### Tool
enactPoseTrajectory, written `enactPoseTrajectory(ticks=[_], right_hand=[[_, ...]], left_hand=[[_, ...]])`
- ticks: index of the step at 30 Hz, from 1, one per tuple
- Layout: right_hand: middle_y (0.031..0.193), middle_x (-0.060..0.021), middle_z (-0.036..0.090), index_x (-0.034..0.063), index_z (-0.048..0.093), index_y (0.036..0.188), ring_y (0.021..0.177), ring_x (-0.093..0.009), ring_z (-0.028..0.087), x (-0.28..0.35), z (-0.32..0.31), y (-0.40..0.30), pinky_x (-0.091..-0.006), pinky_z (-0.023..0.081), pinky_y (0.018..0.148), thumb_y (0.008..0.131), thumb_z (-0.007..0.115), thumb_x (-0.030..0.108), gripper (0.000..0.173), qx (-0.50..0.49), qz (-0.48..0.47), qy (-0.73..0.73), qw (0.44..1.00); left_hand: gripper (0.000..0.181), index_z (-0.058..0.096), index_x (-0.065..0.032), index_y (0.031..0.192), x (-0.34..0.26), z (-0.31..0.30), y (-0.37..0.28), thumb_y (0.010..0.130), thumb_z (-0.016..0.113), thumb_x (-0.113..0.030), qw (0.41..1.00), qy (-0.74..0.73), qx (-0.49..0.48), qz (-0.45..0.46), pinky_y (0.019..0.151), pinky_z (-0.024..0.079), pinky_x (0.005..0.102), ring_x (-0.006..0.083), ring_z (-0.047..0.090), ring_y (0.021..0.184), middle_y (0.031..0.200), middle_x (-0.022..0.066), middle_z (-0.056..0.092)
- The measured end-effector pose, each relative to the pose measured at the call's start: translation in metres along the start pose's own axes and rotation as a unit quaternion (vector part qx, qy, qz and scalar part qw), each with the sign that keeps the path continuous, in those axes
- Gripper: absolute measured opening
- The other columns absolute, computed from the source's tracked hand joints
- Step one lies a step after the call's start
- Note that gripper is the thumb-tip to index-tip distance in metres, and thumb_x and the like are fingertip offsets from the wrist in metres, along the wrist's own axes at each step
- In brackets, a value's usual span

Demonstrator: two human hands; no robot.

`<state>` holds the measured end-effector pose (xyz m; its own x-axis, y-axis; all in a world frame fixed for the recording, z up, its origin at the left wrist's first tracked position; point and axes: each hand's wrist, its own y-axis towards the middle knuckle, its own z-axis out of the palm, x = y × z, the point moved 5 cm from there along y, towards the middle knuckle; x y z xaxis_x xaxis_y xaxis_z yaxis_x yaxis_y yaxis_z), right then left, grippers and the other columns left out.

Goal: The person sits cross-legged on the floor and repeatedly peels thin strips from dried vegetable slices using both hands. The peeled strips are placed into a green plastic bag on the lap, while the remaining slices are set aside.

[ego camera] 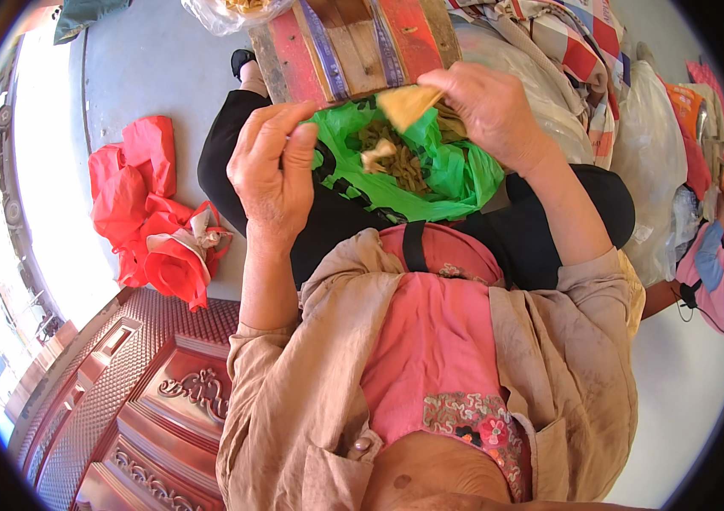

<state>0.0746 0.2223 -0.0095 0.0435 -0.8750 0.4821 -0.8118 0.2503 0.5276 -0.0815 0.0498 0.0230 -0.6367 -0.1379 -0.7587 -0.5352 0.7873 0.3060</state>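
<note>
My right hand (pixel 489 118) pinches a flat, yellowish triangular piece (pixel 408 107), blurred, above a green plastic bag (pixel 362 182). The bag lies open between my legs, with dark printing on its side. Inside it is a heap of olive-brown strips (pixel 409 169), with a blurred pale piece (pixel 378 155) over them. More tan pieces (pixel 451 124) show under my right fingers. My left hand (pixel 275 166) is raised at the bag's left rim, thumb and forefinger slightly apart; whether something thin is between them I cannot make out.
Beyond the bag stands a worn wooden board or stool (pixel 362 45) with purple straps. A clear bag (pixel 234 13) sits behind it. Red fabric bags (pixel 151 217) lie at left, near a carved door panel (pixel 170 396). Plastic-wrapped bundles (pixel 528 83) and another person (pixel 710 268) are at right.
</note>
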Motion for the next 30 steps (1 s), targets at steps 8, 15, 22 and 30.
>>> enactPoseTrajectory(ticks=[8,15,22,30], right_hand=[[0.08,-0.0055,0.057,0.0084,0.062,0.107,0.071,-0.023,0.059,0.049,0.009,-0.011,-0.0317,0.05,0.06,0.073,0.064,0.008,0.034,0.028,-0.144,-0.058,0.987],[0.069,-0.0081,0.058,0.0075,0.058,0.091,0.065,-0.029,0.059,0.012,0.021,-0.028,-0.0365,0.048,0.057,0.089,0.061,0.018,0.011,0.059,0.048,0.096,0.993],[0.06,-0.0096,0.054,0.0082,0.055,0.089,0.056,-0.031,0.058,0.083,0.007,-0.004,-0.0369,0.044,0.05,0.094,0.059,0.028,0.021,0.091,0.129,0.315,0.936],[0.072,-0.006,0.062,0.0048,0.063,0.099,0.058,-0.024,0.063,0.15,-0.036,0.02,-0.0333,0.048,0.048,0.088,0.067,0.033,0.03,0.11,0.002,0.299,0.948]], left_hand=[[0.032,0.063,0.0045,0.096,-0.004,0.05,-0.055,0.099,0.053,-0.025,0.773,-0.457,0.267,-0.352,0.05,0.041,0.0216,0.0081,0.048,0.052,0.066,0.0036,0.057],[0.03,0.06,-0.0027,0.086,-0.025,0.012,-0.043,0.088,0.065,-0.032,0.722,-0.654,0.199,-0.105,0.058,0.046,0.0313,0.0282,0.061,0.074,0.081,0.0141,0.063],[0.036,0.069,0.0046,0.093,-0.048,-0.024,-0.041,0.081,0.071,-0.029,0.939,-0.33,0.054,0.079,0.1,0.046,0.047,0.0459,0.044,0.128,0.135,0.0331,0.046],[0.028,0.06,-0.0034,0.083,-0.068,-0.066,-0.063,0.076,0.07,-0.029,0.897,0.054,-0.054,0.436,0.062,0.049,0.0389,0.0268,0.059,0.069,0.083,0.0142,0.059]])
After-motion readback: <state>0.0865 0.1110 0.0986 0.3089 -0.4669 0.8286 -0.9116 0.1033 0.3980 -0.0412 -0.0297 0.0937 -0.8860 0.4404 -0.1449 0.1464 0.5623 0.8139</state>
